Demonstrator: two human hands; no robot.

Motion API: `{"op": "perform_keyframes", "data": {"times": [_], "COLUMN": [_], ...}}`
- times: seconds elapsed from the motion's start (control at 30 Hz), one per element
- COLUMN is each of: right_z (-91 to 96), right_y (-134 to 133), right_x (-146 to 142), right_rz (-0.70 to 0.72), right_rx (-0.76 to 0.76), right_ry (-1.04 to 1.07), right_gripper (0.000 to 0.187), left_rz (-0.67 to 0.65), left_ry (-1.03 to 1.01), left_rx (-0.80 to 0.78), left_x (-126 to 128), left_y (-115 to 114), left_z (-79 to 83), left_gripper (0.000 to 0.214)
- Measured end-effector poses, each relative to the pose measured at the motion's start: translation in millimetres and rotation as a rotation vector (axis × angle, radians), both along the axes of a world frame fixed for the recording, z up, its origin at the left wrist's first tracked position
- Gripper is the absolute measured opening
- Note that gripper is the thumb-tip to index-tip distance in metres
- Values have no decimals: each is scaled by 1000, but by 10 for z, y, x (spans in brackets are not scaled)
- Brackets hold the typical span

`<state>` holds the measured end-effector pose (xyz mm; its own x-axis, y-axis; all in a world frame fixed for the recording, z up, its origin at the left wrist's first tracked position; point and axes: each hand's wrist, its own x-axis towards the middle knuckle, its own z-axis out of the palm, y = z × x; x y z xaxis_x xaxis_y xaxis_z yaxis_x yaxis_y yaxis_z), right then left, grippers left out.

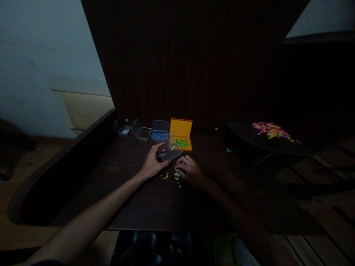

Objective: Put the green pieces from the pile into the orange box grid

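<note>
My left hand (pixel 153 161) grips a small clear plastic box (pixel 169 152) by its sides, holding it tilted above the table with its lid raised. A few whitish pieces (pixel 173 148) lie inside it. Just to the right, my right hand (pixel 190 170) is low over the table, its thumb and fingers drawn together beside a small scatter of white beads (pixel 176 177). Whatever is between those fingertips is too small to make out. Left of the white beads lies a loose group of yellow beads (pixel 165 176).
Along the back stand an open orange box (pixel 181 127) with green beads, a clear box of blue beads (pixel 160 135), one of dark red pieces (pixel 144 133), and another clear box (pixel 124 130). A multicoloured pile (pixel 273 130) lies at right. A raised wooden side (pixel 69 166) borders the left.
</note>
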<state>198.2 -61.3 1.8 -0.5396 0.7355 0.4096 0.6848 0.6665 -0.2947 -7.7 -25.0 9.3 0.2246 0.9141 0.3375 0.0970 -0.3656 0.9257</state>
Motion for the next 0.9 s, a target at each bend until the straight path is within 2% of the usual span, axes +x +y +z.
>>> {"op": "perform_keyframes", "data": {"times": [0.17, 0.3, 0.47, 0.57, 0.73, 0.9], "right_z": [-22, 47, 280, 354, 276, 183], "right_y": [26, 12, -35, -28, 32, 73], "right_x": [-30, -34, 14, 63, 138, 172], "right_rz": [-10, 18, -213, -300, -342, -312], "right_rx": [10, 47, 209, 228, 211, 159], "right_ry": [17, 84, 345, 386, 333, 257], "right_gripper": [9, 12, 17, 18, 16, 13], "left_rz": [-6, -11, -42, -95, -210, -275], "left_ry": [12, 27, 28, 36, 63, 58], "left_rx": [10, 31, 22, 27, 48, 45], "left_x": [0, -9, -11, 5, 35, 42], "left_y": [-4, 1, -6, -38, -115, -151], "left_z": [0, -10, -17, -6, 43, 73], "left_gripper": [67, 67, 68, 68, 67, 67]}}
